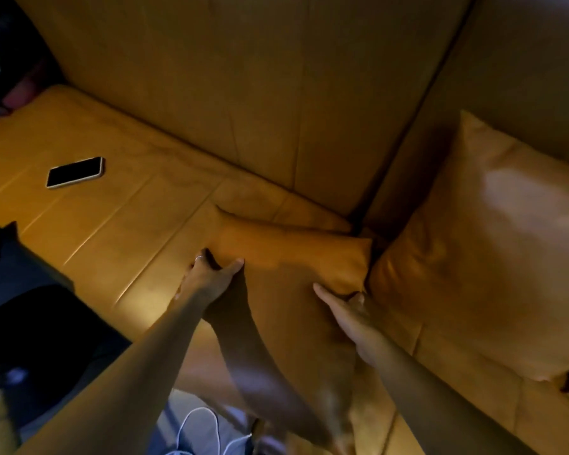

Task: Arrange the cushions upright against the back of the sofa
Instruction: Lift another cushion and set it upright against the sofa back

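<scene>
Here, far out at nine o'clock, a flat black-screened smartphone with a pale rim lies face up on the seat of the mustard-yellow leather sofa, well apart from both hands. Behind it, toward twelve o'clock, the sofa's tall panelled backrest rises, split by a dark vertical gap toward one o'clock.

Near the centre, the left hand reaches forward on a bare forearm, a thin ring on one finger. Its thumb points toward three o'clock over the top of a mustard-yellow leather cushion, and its fingers curl behind the cushion's left edge, pinching that edge between them. This cushion stands roughly on end but leans and folds, its upper part slumped toward the backrest without resting flat against it.

Just to the right, at about five o'clock from centre, the right hand lies on the same cushion's front near its right edge; the thumb is stretched toward eleven o'clock and the fingers wrap around the edge, gripping it.

At three o'clock a second, larger mustard-yellow leather cushion stands upright, leaning back against the right section of the backrest, its lower left corner touching the held cushion.

At six o'clock, a thin white cable loops over grey fabric.
</scene>
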Tool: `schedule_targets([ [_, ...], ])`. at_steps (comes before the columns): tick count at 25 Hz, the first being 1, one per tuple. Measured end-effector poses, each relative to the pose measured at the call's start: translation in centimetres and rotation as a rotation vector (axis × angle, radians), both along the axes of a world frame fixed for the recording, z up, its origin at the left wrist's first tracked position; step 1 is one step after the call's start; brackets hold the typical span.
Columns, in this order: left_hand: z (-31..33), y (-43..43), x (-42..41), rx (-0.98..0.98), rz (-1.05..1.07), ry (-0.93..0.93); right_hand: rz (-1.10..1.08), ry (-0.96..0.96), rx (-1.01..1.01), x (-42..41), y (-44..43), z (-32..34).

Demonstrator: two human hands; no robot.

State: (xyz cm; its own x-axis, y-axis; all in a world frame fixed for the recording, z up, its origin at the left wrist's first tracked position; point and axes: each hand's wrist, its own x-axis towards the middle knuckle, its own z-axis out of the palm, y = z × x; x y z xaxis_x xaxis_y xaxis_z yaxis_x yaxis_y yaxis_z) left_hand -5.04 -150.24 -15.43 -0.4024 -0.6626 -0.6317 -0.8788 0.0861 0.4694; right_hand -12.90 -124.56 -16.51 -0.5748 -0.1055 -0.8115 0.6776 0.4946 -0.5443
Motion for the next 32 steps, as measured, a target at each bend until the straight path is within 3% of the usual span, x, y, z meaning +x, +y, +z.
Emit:
schedule_targets([
  [8,0.7,-3.6,-2.6,0.224,0.275,0.121,-0.151,0.124,-0.12,-0.6,-0.3,1.0],
  [14,8.9,-6.7,-8.2,0.096,0.282,0.485,-0.303,0.352,-0.354,-4.6,-3.1,6.1],
  [19,13.7,-7.5,-13.6,0.207,0.235,0.743,-0.345,0.409,-0.523,-8.8,-3.8,10.2],
  [25,12.1,-6.2,-16.4,0.298,0.148,0.699,-0.271,0.396,-0.484,-11.0,-4.7,10.4],
  [32,12.7,-5.8,-17.2,0.346,0.222,0.751,-0.402,0.455,-0.551,-11.2,-5.2,9.9],
])
